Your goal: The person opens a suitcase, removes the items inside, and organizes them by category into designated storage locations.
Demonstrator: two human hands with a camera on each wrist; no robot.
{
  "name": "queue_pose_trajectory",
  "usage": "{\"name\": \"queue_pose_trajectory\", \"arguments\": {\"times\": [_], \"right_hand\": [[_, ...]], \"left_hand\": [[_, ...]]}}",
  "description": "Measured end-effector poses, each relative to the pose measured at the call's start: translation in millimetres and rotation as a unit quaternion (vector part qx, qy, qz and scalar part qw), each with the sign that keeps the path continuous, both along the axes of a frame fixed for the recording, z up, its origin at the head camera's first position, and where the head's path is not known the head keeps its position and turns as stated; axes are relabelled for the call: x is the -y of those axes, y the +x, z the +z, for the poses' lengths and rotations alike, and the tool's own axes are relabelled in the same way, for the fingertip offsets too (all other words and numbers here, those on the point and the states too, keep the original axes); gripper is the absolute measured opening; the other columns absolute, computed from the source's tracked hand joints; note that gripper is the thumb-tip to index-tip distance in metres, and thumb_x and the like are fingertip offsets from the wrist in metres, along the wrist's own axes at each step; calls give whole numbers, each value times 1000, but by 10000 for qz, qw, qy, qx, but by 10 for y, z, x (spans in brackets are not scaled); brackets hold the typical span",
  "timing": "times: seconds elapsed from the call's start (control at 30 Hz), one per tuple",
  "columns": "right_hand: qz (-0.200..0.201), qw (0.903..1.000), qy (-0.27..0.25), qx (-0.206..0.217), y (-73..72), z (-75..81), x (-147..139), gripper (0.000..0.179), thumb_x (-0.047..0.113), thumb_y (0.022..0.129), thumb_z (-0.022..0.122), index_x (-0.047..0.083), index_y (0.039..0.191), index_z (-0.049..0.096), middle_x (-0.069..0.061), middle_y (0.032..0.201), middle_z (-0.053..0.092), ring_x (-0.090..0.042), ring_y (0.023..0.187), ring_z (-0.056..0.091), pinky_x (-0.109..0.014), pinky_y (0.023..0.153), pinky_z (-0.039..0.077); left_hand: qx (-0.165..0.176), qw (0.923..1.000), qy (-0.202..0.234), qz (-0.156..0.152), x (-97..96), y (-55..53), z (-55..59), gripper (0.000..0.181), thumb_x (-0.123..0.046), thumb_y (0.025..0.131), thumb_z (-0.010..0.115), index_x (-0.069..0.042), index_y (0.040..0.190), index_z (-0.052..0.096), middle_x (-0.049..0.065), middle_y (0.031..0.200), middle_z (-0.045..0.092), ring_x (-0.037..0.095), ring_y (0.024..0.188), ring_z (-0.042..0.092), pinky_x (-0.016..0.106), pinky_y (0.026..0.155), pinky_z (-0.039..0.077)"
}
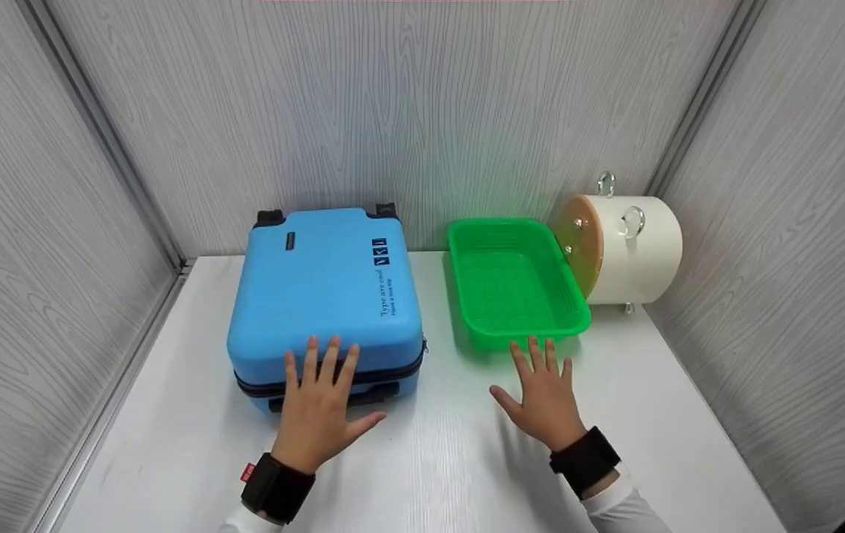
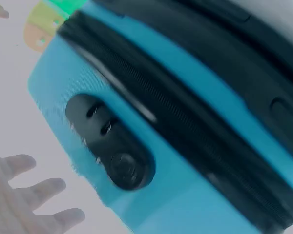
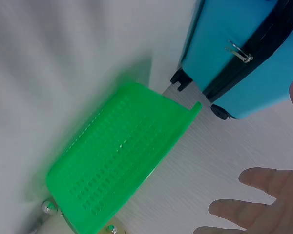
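Note:
A light-blue hard-shell suitcase (image 1: 326, 289) lies flat on the left of the white table, its zipper and black handle facing the person. My left hand (image 1: 317, 417) hovers at its front edge, fingers straight and spread; whether they touch it I cannot tell. The left wrist view shows a black combination lock (image 2: 110, 141) beside the zipper. A green plastic basket (image 1: 517, 333) with perforated sides stands right of the suitcase. Just in front of it is my right hand (image 1: 544, 403), fingers spread and holding nothing.
Behind the basket's right side lies a cream cylindrical container (image 1: 648, 252) on its side, with a brown-orange end face and metal rings. Grey wood-patterned panels (image 1: 422, 111) enclose the table (image 1: 437, 474) at the back and both sides.

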State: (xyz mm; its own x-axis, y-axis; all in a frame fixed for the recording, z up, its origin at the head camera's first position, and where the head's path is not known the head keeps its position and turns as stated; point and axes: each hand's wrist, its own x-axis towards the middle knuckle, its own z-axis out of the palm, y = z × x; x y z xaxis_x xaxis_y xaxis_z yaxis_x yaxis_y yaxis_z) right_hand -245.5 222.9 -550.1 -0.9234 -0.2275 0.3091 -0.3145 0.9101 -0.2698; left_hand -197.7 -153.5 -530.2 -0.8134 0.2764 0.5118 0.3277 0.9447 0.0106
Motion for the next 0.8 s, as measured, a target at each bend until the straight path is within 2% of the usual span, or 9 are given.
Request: {"name": "queue_pose_trajectory", "arguments": {"times": [0.17, 0.27, 0.4, 0.53, 0.67, 0.8], "right_hand": [[277, 9989, -363, -105, 40, -64, 191, 74, 43, 101, 75, 1, 158, 52, -34, 162, 47, -60, 154, 37, -80, 118, 31], [440, 9974, -532, -222, 38, -78, 301, 69, 39, 101, 76, -2, 153, 56, -34, 156, 53, -59, 150, 44, -76, 117, 36], [604, 9946, -738, -402, 5, -84, 436, 63, 35, 100, 78, -3, 146, 60, -33, 149, 59, -56, 143, 52, -70, 116, 42], [782, 9911, -849, -666, -33, -75, 570, 57, 31, 98, 81, -4, 140, 64, -29, 141, 65, -50, 134, 61, -65, 111, 49], [1007, 9868, -906, -892, -81, -24, 715, 56, 30, 96, 84, -3, 138, 65, -27, 137, 67, -46, 129, 65, -60, 107, 54], [1268, 9827, -1019, -890, -146, 89, 890, 63, 31, 94, 87, -3, 141, 63, -28, 144, 63, -45, 133, 64, -58, 108, 54]], "left_hand": [[-516, 9976, -135, -451, -4, 38, -154, 87, -57, 86, 88, -5, 151, 60, 23, 151, 61, 48, 144, 54, 68, 118, 42], [-687, 9950, -166, -702, 0, 41, -245, 67, -45, 89, 89, -4, 138, 69, 20, 137, 68, 39, 128, 64, 56, 110, 54], [-336, 9962, -126, -796, 18, 9, -384, 50, -36, 92, 88, -3, 126, 73, 15, 121, 71, 32, 112, 68, 45, 96, 61], [82, 9983, -91, -578, 61, -43, -524, 47, -31, 93, 88, -1, 125, 72, 17, 118, 72, 34, 109, 71, 45, 93, 62], [192, 9988, -54, -458, 88, -94, -618, 46, -29, 95, 85, 3, 125, 72, 20, 116, 74, 37, 107, 73, 47, 91, 63], [204, 9990, 4, -393, 60, -138, -664, 39, -28, 95, 85, 3, 117, 73, 18, 106, 76, 34, 95, 75, 46, 83, 64]]}}
